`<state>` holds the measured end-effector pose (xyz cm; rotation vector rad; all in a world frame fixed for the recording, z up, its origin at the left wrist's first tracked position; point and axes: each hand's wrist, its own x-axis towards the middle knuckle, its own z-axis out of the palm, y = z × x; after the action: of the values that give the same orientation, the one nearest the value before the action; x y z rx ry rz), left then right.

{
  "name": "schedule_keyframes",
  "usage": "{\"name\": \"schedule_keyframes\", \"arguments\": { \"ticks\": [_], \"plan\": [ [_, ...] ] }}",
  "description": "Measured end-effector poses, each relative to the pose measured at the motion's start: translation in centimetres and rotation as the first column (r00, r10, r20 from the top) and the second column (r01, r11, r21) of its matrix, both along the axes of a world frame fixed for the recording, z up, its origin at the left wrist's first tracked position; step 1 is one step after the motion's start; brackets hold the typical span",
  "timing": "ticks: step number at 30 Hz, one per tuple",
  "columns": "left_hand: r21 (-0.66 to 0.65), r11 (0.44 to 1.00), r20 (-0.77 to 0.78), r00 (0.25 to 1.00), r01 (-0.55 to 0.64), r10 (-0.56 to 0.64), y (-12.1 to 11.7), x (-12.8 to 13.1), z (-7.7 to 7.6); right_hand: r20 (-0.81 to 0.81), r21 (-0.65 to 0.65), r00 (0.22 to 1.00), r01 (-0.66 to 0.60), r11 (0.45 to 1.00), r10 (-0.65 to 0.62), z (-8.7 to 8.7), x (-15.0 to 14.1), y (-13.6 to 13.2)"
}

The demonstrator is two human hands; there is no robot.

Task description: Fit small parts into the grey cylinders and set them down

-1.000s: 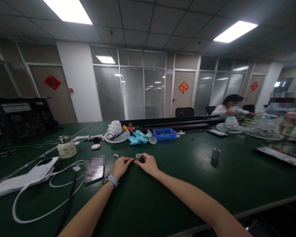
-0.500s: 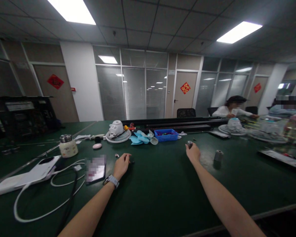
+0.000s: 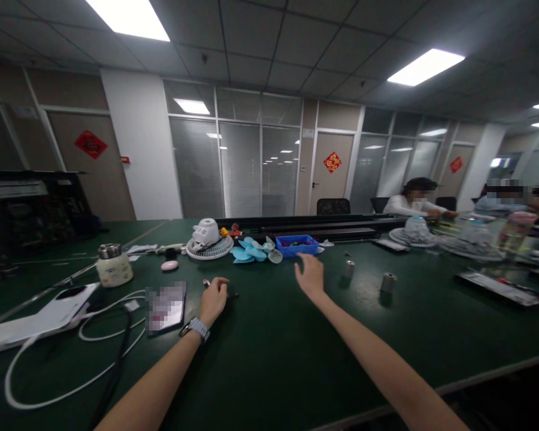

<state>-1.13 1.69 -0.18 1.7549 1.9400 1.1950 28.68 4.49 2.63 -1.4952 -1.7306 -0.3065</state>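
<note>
My left hand [image 3: 214,299] rests on the green table [image 3: 273,359] with its fingers curled over a small dark part I cannot make out. My right hand [image 3: 311,275] hovers open above the table, fingers spread, holding nothing. To its right stands a small grey cylinder [image 3: 349,269], and a second grey cylinder [image 3: 388,282] stands further right. Beyond my right hand lie a blue tray [image 3: 299,245], light blue fan blades [image 3: 251,251] and a white fan housing with grille [image 3: 208,239].
A phone [image 3: 165,307], a white device [image 3: 36,320] with looping cables, a small jar [image 3: 112,265] and a pink disc [image 3: 169,265] sit at left. Other people work at the far right end with fan parts. Black rails run along the table's back.
My right hand carried the grey cylinder from beside my left hand out to the right, set it upright on the table, let go and drew back leftward. My left hand stayed put.
</note>
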Motion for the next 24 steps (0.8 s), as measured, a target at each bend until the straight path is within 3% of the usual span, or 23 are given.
{"name": "schedule_keyframes", "arguments": {
  "ticks": [2,4,8,14,17,19,22,24],
  "plan": [
    [-0.004,1.000,-0.002,1.000,-0.009,0.009,0.0,0.0,-0.1,0.057,-0.149,0.947,-0.306,0.940,0.317,-0.5,-5.3,-0.9],
    [0.009,1.000,-0.001,1.000,-0.009,0.009,0.0,0.0,-0.1,0.038,-0.271,0.892,-0.425,0.864,0.451,-1.2,-9.6,-1.5],
    [0.035,0.999,-0.002,1.000,0.000,0.000,0.0,0.1,-0.2,-0.021,-0.365,0.898,-0.416,0.833,0.439,-2.5,-13.6,-1.6],
    [0.017,1.000,0.003,1.000,0.003,-0.003,0.0,0.2,-0.2,-0.030,-0.355,0.892,-0.431,0.829,0.451,-2.9,-13.8,-1.5],
    [0.012,1.000,0.004,1.000,0.008,-0.008,-0.2,0.2,0.0,-0.025,-0.251,0.883,-0.459,0.852,0.469,-1.9,-11.3,-1.3],
    [0.002,1.000,0.001,1.000,0.007,-0.007,-0.4,0.3,0.1,0.009,-0.125,0.909,-0.412,0.903,0.416,-0.8,-7.5,-0.5],
    [-0.005,1.000,-0.007,1.000,0.010,-0.010,-0.4,0.3,0.1,0.032,0.078,0.991,-0.129,0.989,0.126,0.7,0.9,1.4],
    [-0.003,1.000,-0.009,1.000,0.012,-0.012,-0.3,0.3,0.1,-0.049,0.148,0.987,0.161,0.976,-0.155,1.1,6.8,2.5]
  ]
}}
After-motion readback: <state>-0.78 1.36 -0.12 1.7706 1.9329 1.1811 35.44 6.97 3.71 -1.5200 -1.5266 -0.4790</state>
